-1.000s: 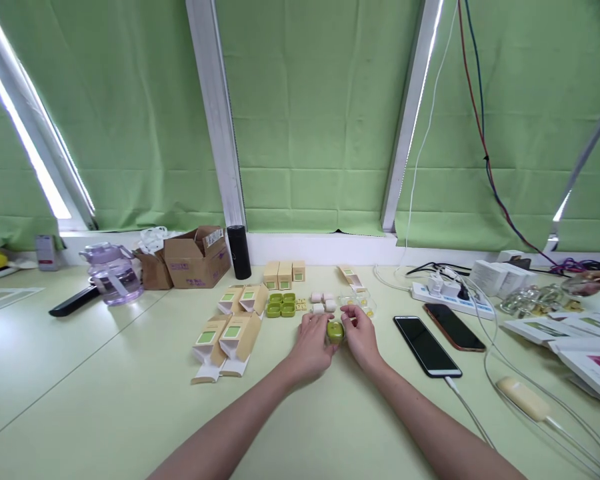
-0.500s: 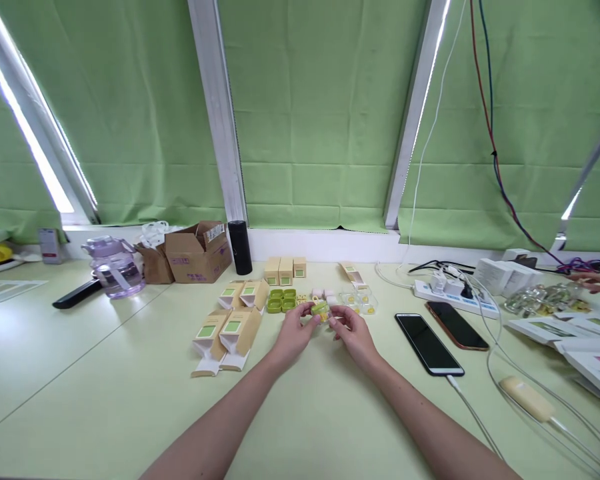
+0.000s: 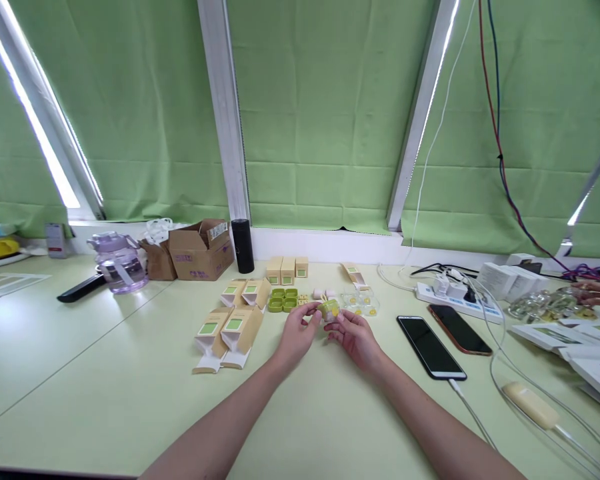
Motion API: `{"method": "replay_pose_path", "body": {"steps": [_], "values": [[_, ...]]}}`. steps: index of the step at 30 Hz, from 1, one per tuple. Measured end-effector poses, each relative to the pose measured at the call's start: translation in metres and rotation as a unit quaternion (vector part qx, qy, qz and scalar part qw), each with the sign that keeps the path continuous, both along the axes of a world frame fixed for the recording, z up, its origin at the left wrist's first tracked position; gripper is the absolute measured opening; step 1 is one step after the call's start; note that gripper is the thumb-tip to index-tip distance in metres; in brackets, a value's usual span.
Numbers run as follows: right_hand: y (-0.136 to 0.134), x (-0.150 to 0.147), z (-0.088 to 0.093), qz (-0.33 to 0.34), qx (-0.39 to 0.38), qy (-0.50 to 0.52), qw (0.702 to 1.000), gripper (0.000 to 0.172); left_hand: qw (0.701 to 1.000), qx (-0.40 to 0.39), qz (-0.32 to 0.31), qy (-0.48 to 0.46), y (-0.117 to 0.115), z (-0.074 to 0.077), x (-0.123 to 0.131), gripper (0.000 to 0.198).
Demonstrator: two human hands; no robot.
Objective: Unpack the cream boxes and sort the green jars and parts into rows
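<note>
My left hand (image 3: pixel 299 331) and my right hand (image 3: pixel 356 337) are both closed on a small green-and-clear case (image 3: pixel 329 309) with a yellow spot on its side. Fingers cover its ends. Just beyond my left hand are square green cups (image 3: pixel 283 300) and some tiny yellowish pieces (image 3: pixel 303 300). Small pale pink pieces (image 3: pixel 324 293) lie behind the held case. Clear cups with yellow spots (image 3: pixel 361 302) stand past my right hand. To the left, open beige cartons (image 3: pixel 241 328) with green labels lie with their flaps out.
Closed small boxes (image 3: pixel 287 270) and an opened carton (image 3: pixel 354 275) sit further back. At right are two phones (image 3: pixel 431 347), a power strip (image 3: pixel 457 301), cables and a power bank (image 3: pixel 530 405). A purple jug (image 3: pixel 118 263), a cardboard box (image 3: pixel 200 252) and another person's hand (image 3: pixel 597 293) line the edges.
The held case has turned in my fingers, bringing its yellow spot to the right side, and shifted slightly right. My view has moved a little.
</note>
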State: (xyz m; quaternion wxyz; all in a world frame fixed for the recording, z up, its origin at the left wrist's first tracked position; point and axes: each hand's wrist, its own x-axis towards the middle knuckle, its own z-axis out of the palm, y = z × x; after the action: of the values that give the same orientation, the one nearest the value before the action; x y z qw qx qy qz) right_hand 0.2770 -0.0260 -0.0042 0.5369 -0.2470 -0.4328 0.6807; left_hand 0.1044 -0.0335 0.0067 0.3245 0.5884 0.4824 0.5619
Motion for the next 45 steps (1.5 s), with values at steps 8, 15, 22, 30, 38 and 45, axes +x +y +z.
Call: {"method": "replay_pose_path", "body": {"steps": [8,15,22,30,38,45], "values": [[0.002,0.004,0.0,0.014,-0.039,0.049,0.998,0.028,0.999,0.041,-0.029,0.007,-0.003,0.0,-0.001,0.038],[0.006,0.003,-0.008,0.041,-0.065,0.074,0.994,0.023,0.997,0.067,-0.022,0.032,-0.006,0.001,0.0,0.032],[0.007,0.005,-0.011,0.063,-0.068,0.078,0.993,0.022,0.996,0.074,-0.013,0.044,-0.003,-0.003,-0.001,0.032],[-0.001,0.004,0.0,0.059,-0.026,0.075,0.995,0.026,0.997,0.071,-0.011,0.028,-0.003,-0.004,-0.002,0.033],[-0.005,0.001,0.004,0.004,-0.024,0.066,0.998,0.041,0.998,0.046,-0.024,-0.021,-0.001,-0.005,-0.003,0.039],[-0.01,-0.005,0.007,-0.046,0.01,0.023,0.999,0.052,0.993,0.015,-0.05,-0.108,-0.002,0.002,0.001,0.046]]}}
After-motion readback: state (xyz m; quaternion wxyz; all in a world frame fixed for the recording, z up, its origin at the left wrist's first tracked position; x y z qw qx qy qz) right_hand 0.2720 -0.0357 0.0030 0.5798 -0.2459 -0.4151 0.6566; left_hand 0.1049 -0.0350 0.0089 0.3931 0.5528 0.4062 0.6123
